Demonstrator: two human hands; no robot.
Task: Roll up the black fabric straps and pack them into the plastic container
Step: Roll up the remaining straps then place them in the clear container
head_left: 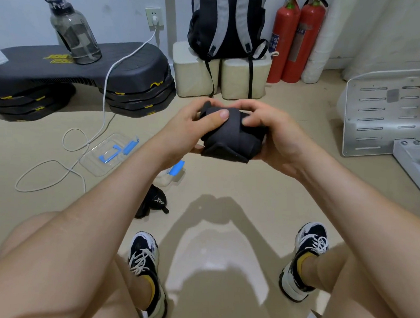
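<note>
A rolled-up black fabric strap (232,138) is held in the air between both hands, above the floor. My left hand (191,125) grips its left side, thumb pressed on top of the roll. My right hand (274,135) curls round its right side, fingers over the top. A second black strap (153,202) with white lettering lies crumpled on the floor below my left forearm. The clear plastic lid (106,152) with blue clips lies flat on the floor to the left. The container (171,175) itself is mostly hidden behind my left forearm; one blue clip shows.
A white charging cable (81,148) loops over the floor by the lid. A black aerobic step (81,77) carrying a water bottle (73,30) stands at the back left. A backpack (227,22) on foam blocks and two fire extinguishers (297,38) stand behind. A metal panel (388,115) is at right.
</note>
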